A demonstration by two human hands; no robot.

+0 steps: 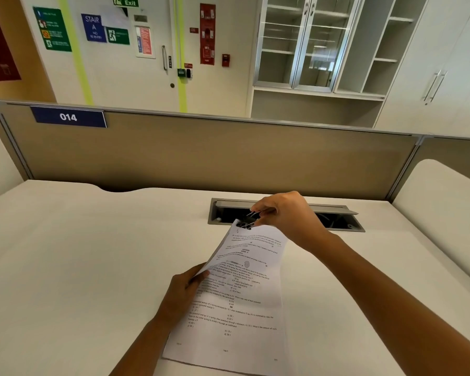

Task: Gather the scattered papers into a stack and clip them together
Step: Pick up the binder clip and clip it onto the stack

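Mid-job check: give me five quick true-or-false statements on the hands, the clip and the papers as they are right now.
1. The right hand pinches the wire handles of the binder clip. True.
2. The binder clip is at the bottom edge of the papers. False: it is at their top corner, the end far from the person.
3. The left hand grips the papers at their left edge. True.
4. The papers lie scattered over the desk. False: they are gathered in one stack.
5. The cable tray is closed. False: its lid is up and the dark inside shows.
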